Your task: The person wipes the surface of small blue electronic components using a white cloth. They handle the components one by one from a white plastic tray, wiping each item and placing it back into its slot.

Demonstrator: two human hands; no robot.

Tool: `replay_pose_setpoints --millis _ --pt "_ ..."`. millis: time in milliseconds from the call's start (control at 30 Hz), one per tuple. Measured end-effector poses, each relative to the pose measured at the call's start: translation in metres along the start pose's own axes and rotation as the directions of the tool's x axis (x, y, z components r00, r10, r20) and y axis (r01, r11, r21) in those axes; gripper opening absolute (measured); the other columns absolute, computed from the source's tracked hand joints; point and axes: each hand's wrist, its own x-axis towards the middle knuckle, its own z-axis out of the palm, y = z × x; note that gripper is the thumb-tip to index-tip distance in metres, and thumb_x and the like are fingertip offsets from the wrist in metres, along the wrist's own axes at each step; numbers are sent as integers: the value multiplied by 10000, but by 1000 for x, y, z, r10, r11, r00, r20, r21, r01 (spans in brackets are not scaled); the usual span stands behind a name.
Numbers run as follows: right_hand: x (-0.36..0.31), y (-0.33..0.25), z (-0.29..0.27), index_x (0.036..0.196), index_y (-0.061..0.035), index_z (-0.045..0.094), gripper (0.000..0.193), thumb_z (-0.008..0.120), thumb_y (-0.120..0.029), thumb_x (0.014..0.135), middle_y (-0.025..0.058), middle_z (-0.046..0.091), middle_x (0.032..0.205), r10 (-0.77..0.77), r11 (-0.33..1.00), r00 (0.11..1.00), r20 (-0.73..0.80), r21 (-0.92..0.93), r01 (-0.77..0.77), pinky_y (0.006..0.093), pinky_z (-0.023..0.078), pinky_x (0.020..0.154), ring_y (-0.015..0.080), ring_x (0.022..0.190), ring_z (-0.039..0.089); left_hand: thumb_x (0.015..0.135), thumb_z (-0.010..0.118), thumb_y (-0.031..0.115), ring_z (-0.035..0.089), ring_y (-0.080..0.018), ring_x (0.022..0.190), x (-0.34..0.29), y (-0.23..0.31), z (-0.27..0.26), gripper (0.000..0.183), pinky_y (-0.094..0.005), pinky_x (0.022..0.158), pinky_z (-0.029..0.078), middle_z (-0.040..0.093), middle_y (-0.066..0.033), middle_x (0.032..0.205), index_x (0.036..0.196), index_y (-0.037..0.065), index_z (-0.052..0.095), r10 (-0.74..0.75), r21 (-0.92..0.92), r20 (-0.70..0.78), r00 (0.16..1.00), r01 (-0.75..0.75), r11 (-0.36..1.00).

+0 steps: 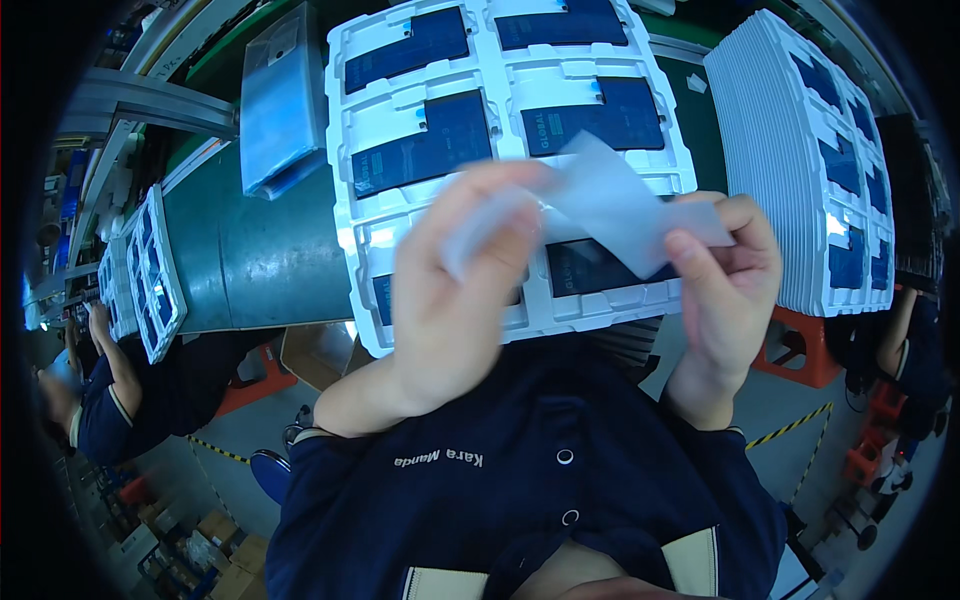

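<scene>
i've got my left hand (445, 280) and right hand (730, 285) pinching translucent film (618, 208) above the white tray (362, 225), where a slack grip could drop it.

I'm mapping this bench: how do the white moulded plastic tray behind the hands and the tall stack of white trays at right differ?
The white moulded plastic tray shows mostly its top face; the tall stack of white trays shows many layered edges. The left hand and right hand hide parts of the tray, while the stack is largely unobstructed. Both carry dark, flat pieces.
</scene>
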Motion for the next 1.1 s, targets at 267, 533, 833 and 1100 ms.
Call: replay_pose_setpoints --millis 267,533,833,1100 --pt "11 -6 -53 990 22 607 185 685 57 825 101 664 954 -20 960 991 -135 -279 -18 215 476 759 102 835 618 752 761 119 602 -317 673 -9 6 21 293 -389 618 481 473 -136 1038 962 -29 620 -121 916 214 969 -156 369" --pt "20 -7 -53 986 37 608 181 684 55 823 104 663 928 -29 981 985 -171 -192 -5 204 480 731 98 809 615 648 634 -42 615 -304 724 -12 17 10 240 -396 604 498 499 -124 966 871 3 557 -60 790 432 900 -345 507" --pt "13 -15 -31 944 36 628 173 701 61 789 23 627 805 359 755 930 78 -609 -241 147 437 602 16 695 558 594 636 -32 647 -322 788 -18 39 3 232 -370 630 521 571 -174 1218 814 29 595 -268 693 624 734 -362 623" --pt "7 -11 -29 925 12 655 188 727 44 755 -10 583 741 289 623 952 98 -774 -110 151 367 522 -3 614 481 622 628 -29 644 -360 830 -18 21 3 203 -409 703 527 513 -223 1328 810 36 587 -275 740 551 788 -309 597"
